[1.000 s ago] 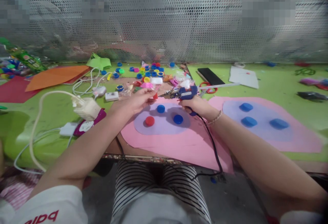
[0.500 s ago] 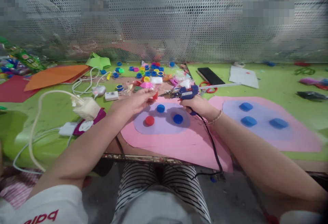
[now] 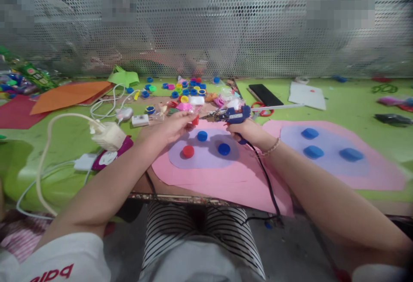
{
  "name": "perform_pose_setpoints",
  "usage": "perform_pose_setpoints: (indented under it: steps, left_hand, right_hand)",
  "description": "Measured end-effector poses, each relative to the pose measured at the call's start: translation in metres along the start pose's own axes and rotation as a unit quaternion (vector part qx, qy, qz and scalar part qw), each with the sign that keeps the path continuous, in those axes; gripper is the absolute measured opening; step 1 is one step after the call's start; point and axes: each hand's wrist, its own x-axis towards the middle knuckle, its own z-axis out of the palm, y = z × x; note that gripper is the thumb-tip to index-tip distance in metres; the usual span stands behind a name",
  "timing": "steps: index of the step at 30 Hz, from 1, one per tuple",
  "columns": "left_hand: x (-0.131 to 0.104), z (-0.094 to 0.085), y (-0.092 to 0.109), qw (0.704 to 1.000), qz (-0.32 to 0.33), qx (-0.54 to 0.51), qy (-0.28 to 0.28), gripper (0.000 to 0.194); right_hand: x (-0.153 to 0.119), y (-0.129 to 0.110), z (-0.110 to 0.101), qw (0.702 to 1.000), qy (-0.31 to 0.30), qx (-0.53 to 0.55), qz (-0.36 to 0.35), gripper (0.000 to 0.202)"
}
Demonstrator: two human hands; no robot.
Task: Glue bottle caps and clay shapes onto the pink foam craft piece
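Observation:
My left hand pinches a small red bottle cap between its fingertips. A blue glue gun is in my right hand, its nozzle pointing left at the cap; whether the tip touches is too small to tell. A long white glue stick sticks out of the gun's back. Below both hands lies a pink paper sheet with a lilac paper piece on it. On the lilac piece sit a red cap and two blue caps, one farther back, the other to the right.
A second pink sheet with three blue caps lies right. Several loose caps, red-handled scissors and a black phone lie behind my hands. Plugs and cables stand left; the gun's black cord hangs over the table edge.
Almost nothing differs. The glue gun and the red cap stay close together in my hands, with only a very slight shift.

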Motion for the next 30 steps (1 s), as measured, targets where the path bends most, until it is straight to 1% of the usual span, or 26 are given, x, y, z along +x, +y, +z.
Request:
perform_pose_setpoints:
  steps: [4, 10, 20, 30]
  left_hand:
    - [-0.0002, 0.0009, 0.0002, 1.0, 0.001, -0.004, 0.0, 0.012]
    - [-0.0012, 0.0022, 0.0009, 1.0, -0.003, -0.004, 0.001, 0.011]
    - [-0.0002, 0.0016, 0.0001, 1.0, -0.008, -0.003, 0.003, 0.008]
    - [-0.0006, 0.0016, 0.001, 1.0, -0.016, -0.013, -0.007, 0.01]
  right_hand:
    - [0.0015, 0.0026, -0.0001, 1.0, 0.005, 0.009, -0.002, 0.023]
    - [0.004, 0.007, -0.0009, 1.0, 0.006, 0.014, -0.019, 0.023]
    - [0.0015, 0.0012, -0.0014, 1.0, 0.003, 0.006, 0.001, 0.023]
    - [0.0019, 0.0013, -0.0005, 1.0, 0.009, -0.001, -0.003, 0.025]
